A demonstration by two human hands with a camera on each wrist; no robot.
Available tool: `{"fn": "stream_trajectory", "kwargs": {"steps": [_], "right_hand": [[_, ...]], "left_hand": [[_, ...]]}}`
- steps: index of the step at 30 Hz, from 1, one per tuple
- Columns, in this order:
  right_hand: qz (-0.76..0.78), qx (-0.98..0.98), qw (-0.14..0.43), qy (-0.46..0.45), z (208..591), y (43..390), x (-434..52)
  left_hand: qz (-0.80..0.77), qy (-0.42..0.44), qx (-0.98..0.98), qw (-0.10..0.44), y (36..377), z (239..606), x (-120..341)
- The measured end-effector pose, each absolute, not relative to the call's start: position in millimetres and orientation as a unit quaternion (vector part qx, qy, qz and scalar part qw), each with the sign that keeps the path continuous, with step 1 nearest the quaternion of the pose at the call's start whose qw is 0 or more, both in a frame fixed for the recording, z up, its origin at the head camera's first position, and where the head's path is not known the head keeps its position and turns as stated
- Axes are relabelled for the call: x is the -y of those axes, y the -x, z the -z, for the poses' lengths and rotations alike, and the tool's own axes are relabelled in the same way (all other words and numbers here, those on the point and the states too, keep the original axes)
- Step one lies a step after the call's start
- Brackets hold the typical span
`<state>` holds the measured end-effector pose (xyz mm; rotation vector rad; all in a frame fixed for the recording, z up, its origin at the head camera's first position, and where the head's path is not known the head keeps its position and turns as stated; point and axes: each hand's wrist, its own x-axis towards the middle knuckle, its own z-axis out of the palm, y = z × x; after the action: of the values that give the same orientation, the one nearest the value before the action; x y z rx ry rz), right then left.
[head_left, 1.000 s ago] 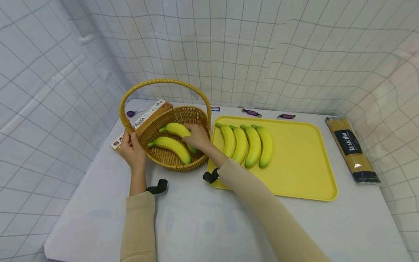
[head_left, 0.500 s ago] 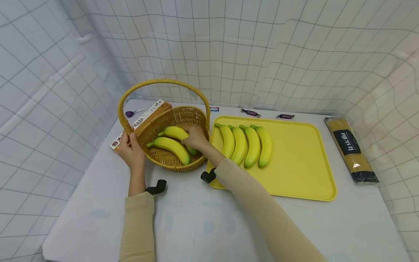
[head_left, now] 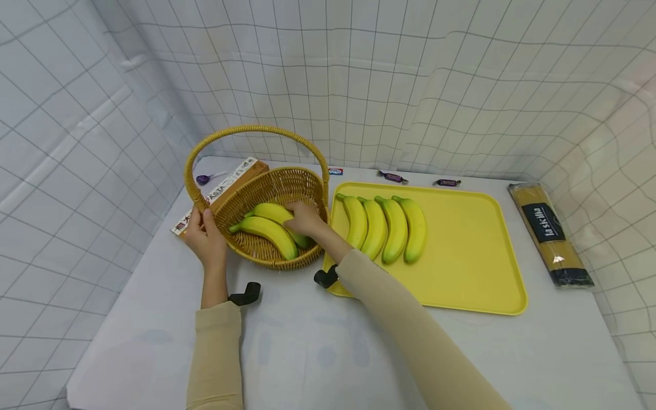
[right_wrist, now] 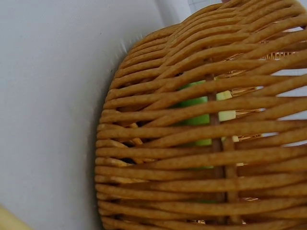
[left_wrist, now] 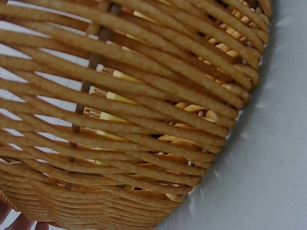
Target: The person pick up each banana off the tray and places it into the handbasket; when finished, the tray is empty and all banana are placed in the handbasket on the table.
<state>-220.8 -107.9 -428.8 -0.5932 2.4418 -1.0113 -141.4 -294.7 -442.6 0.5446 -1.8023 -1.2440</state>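
A wicker basket [head_left: 294,181] with a tall arched handle stands left of centre. My left hand [head_left: 207,236] pinches its rim at the left foot of the handle; some fingertips [left_wrist: 21,223] show at the lower left corner of the left wrist view. Inside the basket two yellow bananas lie side by side. My right hand [head_left: 306,219] reaches over the right rim and grips the rear banana [head_left: 271,212], covering part of it. The front banana [head_left: 267,230] lies against it. In the right wrist view, the basket weave [right_wrist: 158,115] hides the hand, and a green banana end [right_wrist: 195,112] shows through.
Right of the basket, a yellow tray [head_left: 466,256] bears several bananas [head_left: 396,230] in a row. A pasta box [head_left: 230,185] and a lollipop [head_left: 203,179] lie behind the basket. Wrapped candies [head_left: 393,177] line the back edge. A spaghetti pack [head_left: 550,233] lies far right.
The rear banana has shifted toward the front one with my right hand, so the gap between them has closed. My left hand stays on the basket rim.
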Motion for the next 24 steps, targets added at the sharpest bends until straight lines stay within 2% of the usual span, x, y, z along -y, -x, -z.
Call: {"fn": "stream_trajectory", "kwargs": {"steps": [3,7,14,24], "right_hand": [[0.388,-0.874,0.2,0.212,427,220,106],[0.419,-0.867,0.153,0.221,422,214,101],[0.457,-0.848,0.086,0.256,398,190,84],[0.49,-0.823,0.065,0.281,376,152,32]], "left_hand": [[0.503,-0.217,0.722,0.424,139,441,294],[0.506,-0.214,0.721,0.422,138,439,293],[0.5,-0.206,0.724,0.428,139,441,295],[0.494,-0.205,0.733,0.42,140,443,296]]}}
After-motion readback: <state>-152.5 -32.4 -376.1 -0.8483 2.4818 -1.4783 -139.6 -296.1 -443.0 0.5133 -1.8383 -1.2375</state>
